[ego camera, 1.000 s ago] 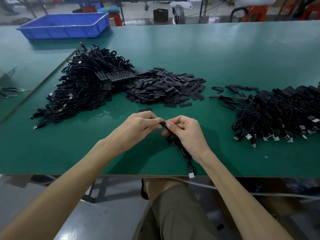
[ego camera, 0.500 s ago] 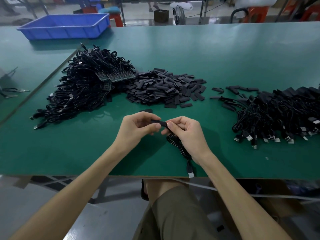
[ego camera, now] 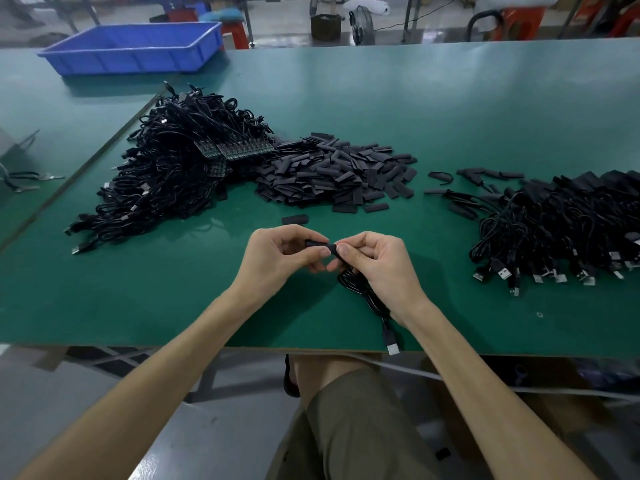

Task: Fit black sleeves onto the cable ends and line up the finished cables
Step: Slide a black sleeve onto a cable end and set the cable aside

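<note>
green table [ego camera: 450,109]: work surface, near edge at the person's lap.

left hand [ego camera: 277,258]: fingers curled, thumb and forefinger pinching one black sleeve [ego camera: 317,243], held level just above the table, front centre.

right hand [ego camera: 381,268]: fingers curled, thumb and forefinger pinching the end of a cable [ego camera: 367,296], right at the sleeve's right-hand end; thumbs of both hands nearly touching. how far the cable end sits inside the sleeve: cannot tell.

cable, remainder: looped on the table under the right hand, running toward the near edge, usb plug [ego camera: 392,344] lying across that edge.

loose sleeves [ego camera: 332,174]: flat black pieces heaped at mid-table, beyond the hands; one stray sleeve [ego camera: 295,220] lying apart, just beyond the left hand.

unsleeved cable pile [ego camera: 173,174]: large tangled heap at left, touching the sleeve heap, with strips of small circuit boards [ego camera: 239,150] on its right slope.

finished cables [ego camera: 561,220]: laid side by side at right, usb plugs pointing toward the near edge.

blue bin [ego camera: 135,50]: far left corner of the table.
</note>
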A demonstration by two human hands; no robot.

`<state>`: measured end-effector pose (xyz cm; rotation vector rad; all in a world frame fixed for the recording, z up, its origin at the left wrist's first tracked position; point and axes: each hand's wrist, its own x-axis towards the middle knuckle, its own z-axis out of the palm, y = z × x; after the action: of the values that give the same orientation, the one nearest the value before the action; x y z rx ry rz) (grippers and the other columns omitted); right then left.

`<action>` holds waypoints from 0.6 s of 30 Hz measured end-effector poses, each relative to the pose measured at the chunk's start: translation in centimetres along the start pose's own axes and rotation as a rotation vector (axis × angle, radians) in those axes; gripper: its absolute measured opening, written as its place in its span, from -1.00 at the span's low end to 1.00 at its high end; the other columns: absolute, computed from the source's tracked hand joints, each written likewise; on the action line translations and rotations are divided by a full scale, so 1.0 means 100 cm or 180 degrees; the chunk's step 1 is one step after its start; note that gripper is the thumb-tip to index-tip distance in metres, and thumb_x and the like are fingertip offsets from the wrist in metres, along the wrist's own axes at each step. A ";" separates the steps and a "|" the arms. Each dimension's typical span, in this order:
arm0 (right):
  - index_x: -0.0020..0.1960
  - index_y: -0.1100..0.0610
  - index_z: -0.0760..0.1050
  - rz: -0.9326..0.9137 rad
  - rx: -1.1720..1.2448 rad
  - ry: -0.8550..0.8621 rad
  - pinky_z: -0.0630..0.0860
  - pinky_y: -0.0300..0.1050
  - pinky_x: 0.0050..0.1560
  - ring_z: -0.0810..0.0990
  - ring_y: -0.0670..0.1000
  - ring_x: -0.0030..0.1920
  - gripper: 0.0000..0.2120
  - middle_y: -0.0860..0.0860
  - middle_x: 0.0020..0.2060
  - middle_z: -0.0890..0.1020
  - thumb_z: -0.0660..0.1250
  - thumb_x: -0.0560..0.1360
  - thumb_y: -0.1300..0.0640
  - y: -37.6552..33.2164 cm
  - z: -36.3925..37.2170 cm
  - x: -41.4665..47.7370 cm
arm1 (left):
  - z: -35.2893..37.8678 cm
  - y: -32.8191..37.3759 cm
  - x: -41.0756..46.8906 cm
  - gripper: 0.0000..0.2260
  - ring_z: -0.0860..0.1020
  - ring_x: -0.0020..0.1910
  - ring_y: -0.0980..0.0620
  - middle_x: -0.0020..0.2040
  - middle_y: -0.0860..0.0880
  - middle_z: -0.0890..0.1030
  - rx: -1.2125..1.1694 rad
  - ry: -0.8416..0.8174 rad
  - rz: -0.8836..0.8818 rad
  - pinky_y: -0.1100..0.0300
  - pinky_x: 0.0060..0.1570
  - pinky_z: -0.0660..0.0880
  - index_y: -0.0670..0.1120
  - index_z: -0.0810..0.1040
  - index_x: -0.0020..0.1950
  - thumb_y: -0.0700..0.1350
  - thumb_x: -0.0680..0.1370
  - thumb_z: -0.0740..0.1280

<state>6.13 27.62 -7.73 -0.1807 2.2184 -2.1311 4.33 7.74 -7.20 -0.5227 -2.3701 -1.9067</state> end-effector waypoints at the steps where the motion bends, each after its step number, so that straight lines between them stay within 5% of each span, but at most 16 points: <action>1: 0.02 0.18 0.63 -0.0006 -0.0015 -0.0016 0.63 0.02 0.08 0.75 0.04 -0.12 -0.93 0.05 -0.21 0.77 0.40 0.61 0.18 0.000 0.000 0.000 | -0.002 0.000 0.001 -0.87 0.70 -0.30 -0.07 -0.25 -0.08 0.73 0.0033 -0.0034 0.0024 0.24 -0.15 0.61 -0.12 0.72 0.00 -0.16 0.47 0.55; 6: 0.06 0.11 0.62 -0.0040 -0.0182 -0.0227 0.59 -0.25 0.02 0.73 -0.06 -0.07 -0.84 -0.01 -0.15 0.77 0.51 0.53 0.09 -0.002 0.001 -0.001 | -0.013 -0.002 0.006 -0.90 0.67 -0.34 -0.07 -0.23 -0.16 0.71 -0.0194 -0.0058 -0.0039 0.17 -0.20 0.62 -0.19 0.72 -0.01 -0.21 0.50 0.49; 14: -0.09 0.10 0.67 -0.0186 -0.0511 -0.0108 0.66 0.03 0.03 0.75 0.04 -0.11 -0.89 0.01 -0.21 0.76 0.59 0.45 0.15 0.000 0.000 0.000 | -0.023 -0.004 0.010 -0.84 0.63 -0.35 -0.06 -0.16 -0.36 0.66 -0.0405 -0.0381 -0.0345 0.13 -0.21 0.62 -0.27 0.71 0.00 -0.21 0.49 0.47; 18: -0.07 0.13 0.67 -0.0192 -0.0511 -0.0186 0.66 -0.02 0.04 0.76 -0.02 -0.10 -0.94 -0.02 -0.22 0.77 0.53 0.50 0.16 -0.001 -0.002 -0.002 | -0.025 -0.002 0.012 -0.80 0.62 -0.34 -0.05 -0.23 -0.24 0.67 -0.0282 -0.0549 -0.0445 0.15 -0.21 0.60 -0.30 0.69 0.03 -0.19 0.49 0.47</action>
<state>6.27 27.82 -7.65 -0.3172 2.3788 -1.9475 2.69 5.59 -6.47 -0.5631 -2.4971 -2.1148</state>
